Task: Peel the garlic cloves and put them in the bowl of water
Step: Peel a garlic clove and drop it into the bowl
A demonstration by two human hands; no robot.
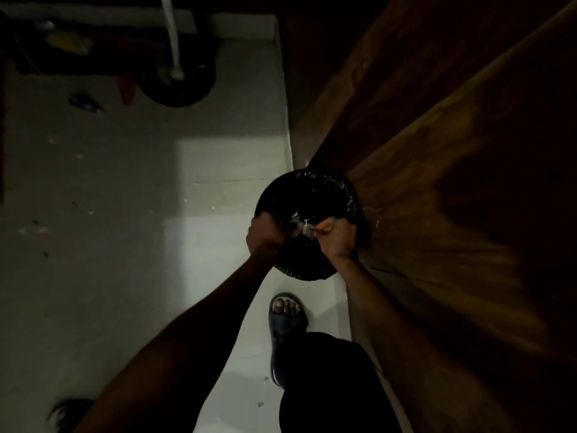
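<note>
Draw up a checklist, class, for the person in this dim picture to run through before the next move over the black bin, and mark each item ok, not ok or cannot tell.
1. Both hands over the black bin: ok; the left hand and right hand sit above its opening.
2. Scraps held, not loose: ok; pale papery garlic skins are between the two hands.
3. Skins landing inside: not ok; pale flecks lie on the white floor around the bin.
4. Peeled clove in hand: cannot tell, too dark.
5. Bowl of water within reach: cannot tell; none is in view.
6. Footing: ok; the sandalled foot stands flat near the bin.
</note>
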